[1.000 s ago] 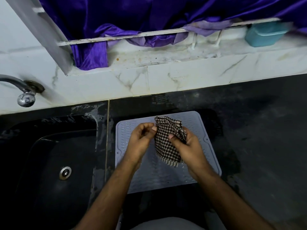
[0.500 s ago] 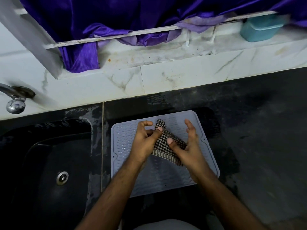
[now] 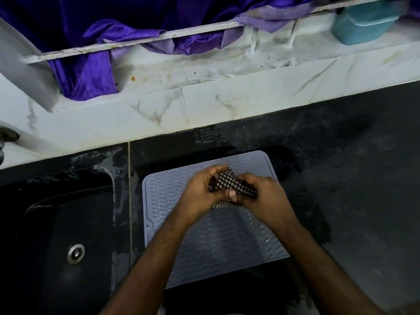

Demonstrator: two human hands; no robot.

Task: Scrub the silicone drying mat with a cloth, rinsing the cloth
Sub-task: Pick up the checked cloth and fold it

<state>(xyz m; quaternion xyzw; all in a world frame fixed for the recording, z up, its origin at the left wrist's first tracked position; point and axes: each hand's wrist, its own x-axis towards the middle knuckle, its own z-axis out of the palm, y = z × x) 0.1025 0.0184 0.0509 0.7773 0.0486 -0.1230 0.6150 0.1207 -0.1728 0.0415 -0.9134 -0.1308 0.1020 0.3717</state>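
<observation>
Most of the checked cloth (image 3: 234,186) is buried between the left hand (image 3: 202,192) and the right hand (image 3: 266,198), so its folds cannot be read. Their forearms cover the middle of the silicone mat (image 3: 163,196), and whether the cloth touches it cannot be told. The tap (image 3: 4,137) (only its base shows) is cut by the left edge. The teal container (image 3: 366,21) looks blurred and clipped at the top.

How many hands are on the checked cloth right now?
2. The left hand grips the left end of the checked cloth, the right hand grips its right end, both held bunched over the far half of the grey drying mat.
</observation>
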